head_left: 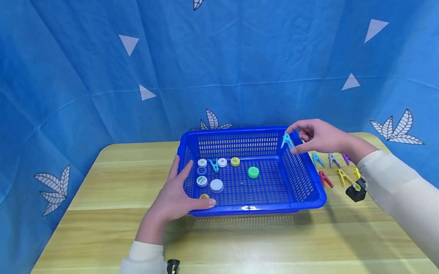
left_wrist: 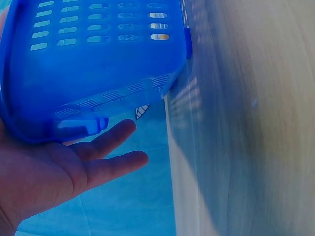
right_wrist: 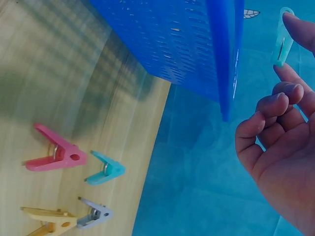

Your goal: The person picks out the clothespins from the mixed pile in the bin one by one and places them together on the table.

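Observation:
My right hand [head_left: 320, 136] pinches a light blue clothespin [head_left: 287, 140] between thumb and index finger, over the right end of a blue plastic basket [head_left: 259, 208]. In the right wrist view, the held clothespin [right_wrist: 282, 37] appears beyond the basket's rim, with the other fingers curled toward the palm. My left hand [head_left: 173, 195] rests at the basket's left end, thumb over the near rim and fingers spread. Two straight fingers [left_wrist: 118, 167] stick out below the rim in the left wrist view. Inside the basket lie another light blue clothespin [head_left: 214, 166], a green cap [head_left: 253, 172] and several other caps.
Right of the basket, several clothespins lie on the wooden table [head_left: 256, 253]: a light blue one [head_left: 318, 160], a red one [head_left: 325, 179], a grey one [head_left: 333, 160], a yellow one [head_left: 344, 178]. A blue patterned curtain [head_left: 211, 57] hangs behind the table.

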`<action>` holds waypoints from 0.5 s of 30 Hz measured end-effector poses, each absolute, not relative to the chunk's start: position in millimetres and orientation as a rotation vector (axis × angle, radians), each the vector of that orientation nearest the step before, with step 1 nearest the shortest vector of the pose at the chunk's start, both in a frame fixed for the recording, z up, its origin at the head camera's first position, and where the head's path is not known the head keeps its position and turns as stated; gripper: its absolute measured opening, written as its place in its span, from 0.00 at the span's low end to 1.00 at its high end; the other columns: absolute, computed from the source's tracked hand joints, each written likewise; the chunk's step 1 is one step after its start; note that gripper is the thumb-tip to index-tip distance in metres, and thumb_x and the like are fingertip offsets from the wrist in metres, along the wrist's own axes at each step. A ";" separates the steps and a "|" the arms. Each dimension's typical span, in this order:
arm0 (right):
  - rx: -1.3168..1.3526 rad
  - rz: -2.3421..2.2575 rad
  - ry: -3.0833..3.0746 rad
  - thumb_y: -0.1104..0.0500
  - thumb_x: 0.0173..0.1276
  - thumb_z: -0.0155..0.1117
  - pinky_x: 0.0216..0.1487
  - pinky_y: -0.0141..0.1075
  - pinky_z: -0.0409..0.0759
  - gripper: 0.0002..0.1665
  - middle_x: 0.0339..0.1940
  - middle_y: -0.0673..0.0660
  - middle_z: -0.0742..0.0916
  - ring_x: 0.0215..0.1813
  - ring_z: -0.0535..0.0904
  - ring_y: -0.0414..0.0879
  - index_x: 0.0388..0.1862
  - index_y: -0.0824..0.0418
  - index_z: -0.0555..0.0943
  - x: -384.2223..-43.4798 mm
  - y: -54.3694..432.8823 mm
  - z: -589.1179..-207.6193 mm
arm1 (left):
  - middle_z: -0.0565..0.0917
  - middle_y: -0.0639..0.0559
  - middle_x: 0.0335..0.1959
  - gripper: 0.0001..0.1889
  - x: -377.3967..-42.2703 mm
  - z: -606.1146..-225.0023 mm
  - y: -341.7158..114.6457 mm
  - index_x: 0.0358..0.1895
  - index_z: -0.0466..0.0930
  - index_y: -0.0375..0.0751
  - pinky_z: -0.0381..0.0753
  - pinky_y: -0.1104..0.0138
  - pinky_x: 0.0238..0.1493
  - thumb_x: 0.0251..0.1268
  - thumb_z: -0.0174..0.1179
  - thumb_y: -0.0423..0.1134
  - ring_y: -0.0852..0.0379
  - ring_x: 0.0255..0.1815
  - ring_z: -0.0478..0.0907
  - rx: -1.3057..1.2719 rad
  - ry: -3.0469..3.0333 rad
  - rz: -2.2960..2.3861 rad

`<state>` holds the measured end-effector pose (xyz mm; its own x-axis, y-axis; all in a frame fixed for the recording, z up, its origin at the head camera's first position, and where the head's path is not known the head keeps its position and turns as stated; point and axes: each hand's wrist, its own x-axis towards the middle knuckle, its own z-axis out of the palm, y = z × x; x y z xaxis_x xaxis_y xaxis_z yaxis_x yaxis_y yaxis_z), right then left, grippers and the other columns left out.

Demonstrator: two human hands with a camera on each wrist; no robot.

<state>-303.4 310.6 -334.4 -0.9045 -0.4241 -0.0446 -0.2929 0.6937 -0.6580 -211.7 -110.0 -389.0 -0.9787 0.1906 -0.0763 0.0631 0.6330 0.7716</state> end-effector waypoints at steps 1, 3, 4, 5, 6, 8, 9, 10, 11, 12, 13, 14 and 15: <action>-0.587 -1.001 2.710 0.50 0.63 0.76 0.37 0.44 0.71 0.30 0.28 0.55 0.71 0.31 0.69 0.52 0.61 0.58 0.77 -302.3 311.6 -335.1 | 0.30 0.59 0.81 0.70 -211.6 -388.9 -110.0 0.82 0.49 0.53 0.60 0.36 0.66 0.31 0.80 0.67 0.36 0.79 0.41 0.211 2.701 1.268; -0.599 -1.005 2.708 0.50 0.63 0.76 0.37 0.43 0.71 0.30 0.28 0.54 0.71 0.30 0.68 0.51 0.60 0.58 0.77 -299.6 313.9 -335.7 | 0.30 0.59 0.81 0.69 -211.4 -388.7 -110.0 0.82 0.49 0.53 0.60 0.36 0.66 0.31 0.80 0.67 0.36 0.79 0.41 0.213 2.702 1.266; -0.604 -1.010 2.707 0.49 0.63 0.76 0.36 0.43 0.71 0.30 0.28 0.54 0.71 0.30 0.68 0.51 0.60 0.58 0.78 -298.0 315.0 -336.0 | 0.30 0.59 0.81 0.70 -211.3 -388.5 -110.0 0.82 0.49 0.52 0.60 0.36 0.66 0.31 0.80 0.67 0.36 0.79 0.41 0.215 2.702 1.268; -0.607 -1.011 2.707 0.49 0.62 0.76 0.36 0.43 0.71 0.31 0.27 0.54 0.71 0.29 0.68 0.50 0.60 0.58 0.78 -296.4 316.2 -336.5 | 0.30 0.58 0.81 0.69 -211.2 -388.4 -110.2 0.82 0.49 0.52 0.60 0.36 0.66 0.31 0.80 0.67 0.35 0.79 0.41 0.214 2.701 1.268; -0.615 -1.012 2.707 0.48 0.62 0.76 0.35 0.42 0.71 0.31 0.27 0.54 0.71 0.29 0.68 0.50 0.60 0.58 0.78 -294.2 317.4 -336.5 | 0.30 0.58 0.81 0.69 -211.2 -388.1 -110.2 0.82 0.49 0.52 0.60 0.36 0.66 0.31 0.80 0.67 0.35 0.79 0.41 0.215 2.702 1.266; -0.625 -1.030 2.701 0.49 0.62 0.76 0.35 0.41 0.71 0.31 0.27 0.53 0.70 0.28 0.68 0.49 0.60 0.59 0.78 -290.0 320.9 -337.9 | 0.30 0.58 0.82 0.69 -211.0 -388.2 -110.2 0.82 0.49 0.52 0.60 0.36 0.66 0.32 0.80 0.68 0.35 0.79 0.41 0.214 2.703 1.260; -0.630 -1.040 2.698 0.50 0.62 0.76 0.34 0.41 0.71 0.30 0.26 0.53 0.70 0.27 0.67 0.49 0.60 0.59 0.78 -288.3 322.8 -338.9 | 0.30 0.58 0.81 0.69 -210.9 -388.0 -110.2 0.82 0.49 0.53 0.60 0.36 0.66 0.32 0.79 0.68 0.35 0.79 0.41 0.214 2.702 1.258; -0.628 -1.049 2.695 0.50 0.62 0.76 0.34 0.41 0.72 0.30 0.26 0.53 0.70 0.27 0.68 0.49 0.60 0.59 0.78 -286.4 324.9 -339.9 | 0.30 0.58 0.81 0.69 -211.0 -388.0 -110.2 0.82 0.49 0.54 0.60 0.35 0.66 0.32 0.79 0.68 0.35 0.79 0.41 0.215 2.702 1.258; -0.630 -1.058 2.694 0.51 0.62 0.76 0.34 0.40 0.72 0.30 0.26 0.53 0.70 0.27 0.68 0.48 0.60 0.59 0.78 -285.0 327.6 -341.2 | 0.30 0.58 0.81 0.69 -211.2 -387.9 -110.1 0.82 0.49 0.54 0.60 0.35 0.66 0.32 0.80 0.67 0.35 0.79 0.41 0.217 2.704 1.256; -0.629 -1.072 2.691 0.52 0.63 0.76 0.33 0.40 0.73 0.30 0.26 0.53 0.71 0.26 0.68 0.48 0.60 0.59 0.78 -283.6 330.4 -342.6 | 0.30 0.58 0.81 0.69 -211.4 -388.1 -110.2 0.82 0.49 0.54 0.60 0.35 0.65 0.32 0.79 0.67 0.35 0.79 0.42 0.221 2.706 1.254; -0.626 -1.087 2.688 0.53 0.63 0.76 0.33 0.40 0.73 0.30 0.26 0.53 0.71 0.26 0.68 0.48 0.60 0.59 0.77 -282.6 333.6 -344.5 | 0.30 0.58 0.81 0.69 -211.6 -388.4 -110.3 0.82 0.49 0.54 0.60 0.35 0.65 0.32 0.79 0.67 0.35 0.79 0.42 0.224 2.707 1.253; -0.625 -1.096 2.686 0.53 0.63 0.76 0.33 0.40 0.73 0.30 0.26 0.53 0.71 0.27 0.69 0.48 0.61 0.59 0.77 -281.4 336.5 -346.1 | 0.30 0.58 0.81 0.69 -211.8 -388.6 -110.3 0.82 0.49 0.54 0.60 0.35 0.65 0.32 0.79 0.68 0.35 0.79 0.42 0.227 2.709 1.253; -0.618 -1.101 2.685 0.54 0.63 0.76 0.34 0.40 0.74 0.30 0.26 0.53 0.71 0.27 0.69 0.48 0.61 0.60 0.77 -280.1 339.3 -347.7 | 0.30 0.58 0.82 0.69 -212.0 -388.9 -110.5 0.82 0.49 0.54 0.60 0.35 0.65 0.32 0.79 0.68 0.35 0.79 0.42 0.231 2.713 1.249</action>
